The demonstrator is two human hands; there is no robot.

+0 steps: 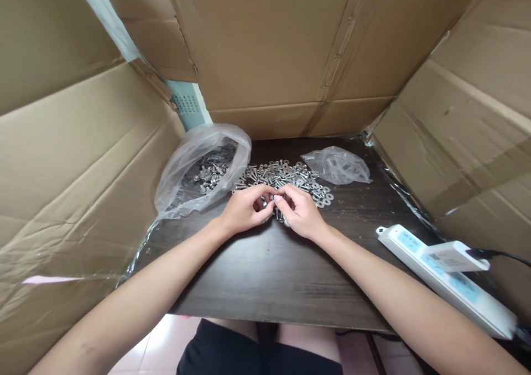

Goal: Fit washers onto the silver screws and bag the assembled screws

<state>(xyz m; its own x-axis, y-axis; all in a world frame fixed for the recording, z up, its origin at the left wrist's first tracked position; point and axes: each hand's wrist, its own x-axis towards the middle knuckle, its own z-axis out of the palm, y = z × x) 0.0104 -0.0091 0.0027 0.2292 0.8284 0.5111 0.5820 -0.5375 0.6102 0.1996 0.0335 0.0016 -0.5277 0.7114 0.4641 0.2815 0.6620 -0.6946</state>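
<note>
My left hand [249,209] and my right hand [299,212] meet at the near edge of a pile of loose metal bolts, nuts and washers [286,175]. The thumb and fingertips of each hand are pinched together around something small between them, too hidden to name. A few metal pieces show just below and behind the fingertips. To the left of the pile, an open clear plastic bag [170,189] lies on its side with several metal fasteners [211,177] inside.
A crumpled clear plastic bag [338,165] lies right of the pile. On the right of the dark table [249,275] is a white power strip [485,303] with a white plug adapter [454,256] and black cable. Cardboard walls [265,48] enclose the back and sides.
</note>
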